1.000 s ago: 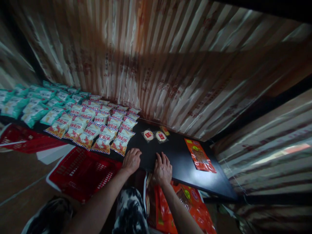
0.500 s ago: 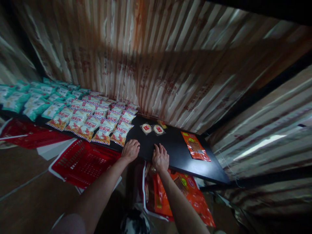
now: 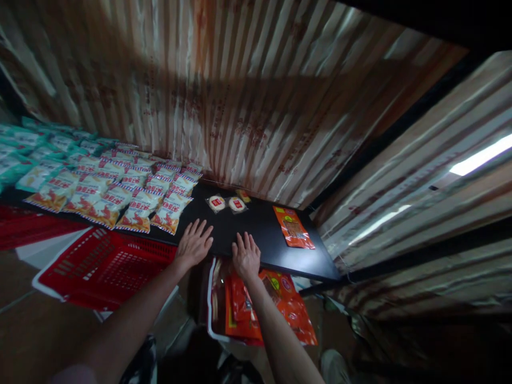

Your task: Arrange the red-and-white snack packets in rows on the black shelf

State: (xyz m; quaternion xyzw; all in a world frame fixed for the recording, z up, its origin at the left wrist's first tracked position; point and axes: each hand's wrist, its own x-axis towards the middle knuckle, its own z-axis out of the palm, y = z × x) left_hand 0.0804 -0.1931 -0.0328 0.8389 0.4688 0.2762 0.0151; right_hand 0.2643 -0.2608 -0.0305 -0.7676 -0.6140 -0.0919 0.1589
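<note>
My left hand (image 3: pixel 194 244) lies over the front edge of the black shelf (image 3: pixel 266 237), fingers spread and holding nothing. It is just right of the nearest white snack bag (image 3: pixel 172 212). My right hand (image 3: pixel 246 256) rests at the same edge further right, fingers stretched out, with nothing in it. Beyond the hands, two small round packets, a left packet (image 3: pixel 216 203) and a right packet (image 3: pixel 237 204), lie side by side. An orange flat bag (image 3: pixel 293 228) lies on the shelf to the right.
Rows of white snack bags and teal bags (image 3: pixel 40 173) fill the shelf's left part. Below stands a red basket (image 3: pixel 116 266); another basket (image 3: pixel 209 298) holds orange bags (image 3: pixel 286 304). A small yellow packet (image 3: pixel 243 196) sits behind the round ones. Corrugated sheeting (image 3: pixel 224 106) backs the shelf.
My view has shifted right, so the shelf and its goods appear further left. The fingers of my left hand have gone from curled to spread; those of my right hand have straightened.
</note>
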